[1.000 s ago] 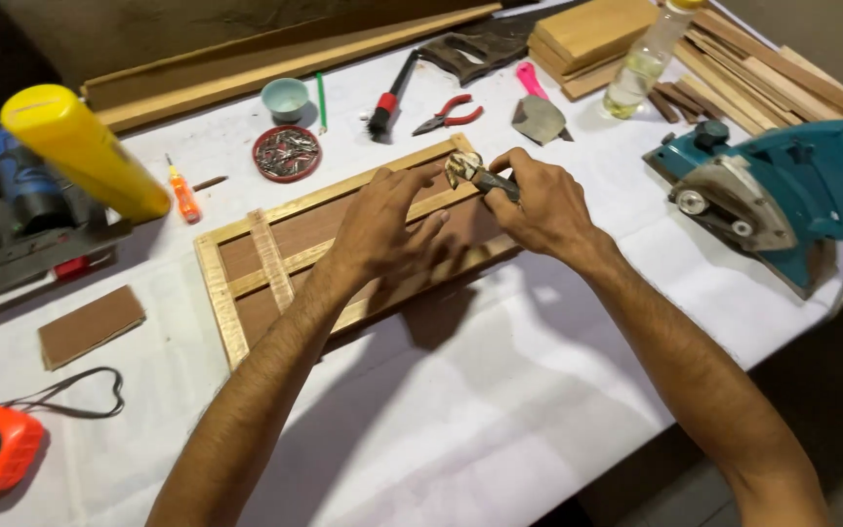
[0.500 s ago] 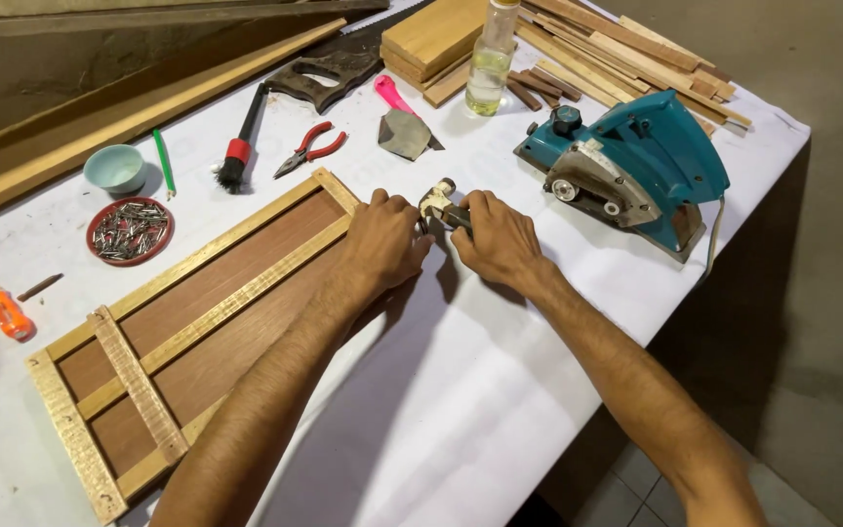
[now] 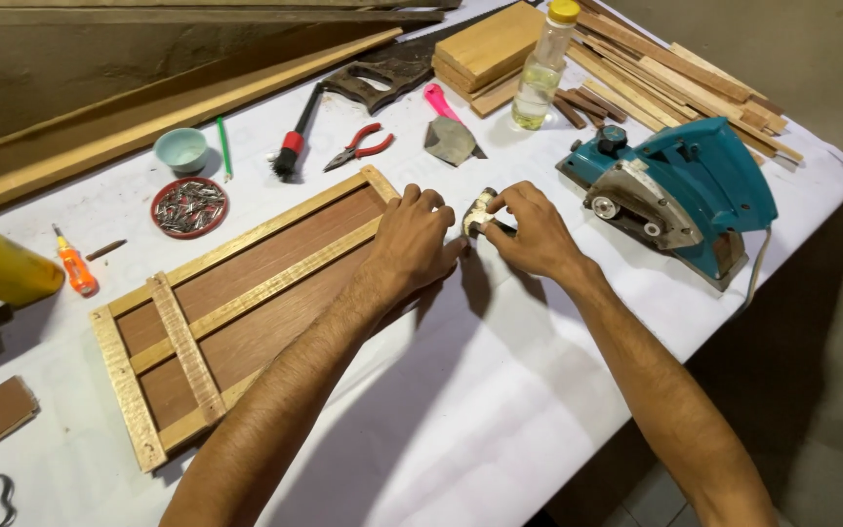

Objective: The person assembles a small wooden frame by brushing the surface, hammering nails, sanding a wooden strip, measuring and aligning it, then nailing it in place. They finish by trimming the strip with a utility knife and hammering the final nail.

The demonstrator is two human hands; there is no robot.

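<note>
Pinching a small pale metal fitting (image 3: 480,213) between both hands, left hand (image 3: 420,244) and right hand (image 3: 531,232), at frame centre, apparently positioning it beside the slatted wooden panel (image 3: 236,303), needing steady alignment next.

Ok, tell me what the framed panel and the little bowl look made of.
Framed panel: wood, showing grain, with pale strips over a darker reddish-brown board, apparently unvarnished. Little bowl: smooth pale teal, probably plastic or glazed ceramic; the look leaves it open.

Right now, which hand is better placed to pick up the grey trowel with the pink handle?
Probably the right hand: it lies nearer the trowel. The left hand rests on the wooden frame, and both pinch a small pale object.
</note>
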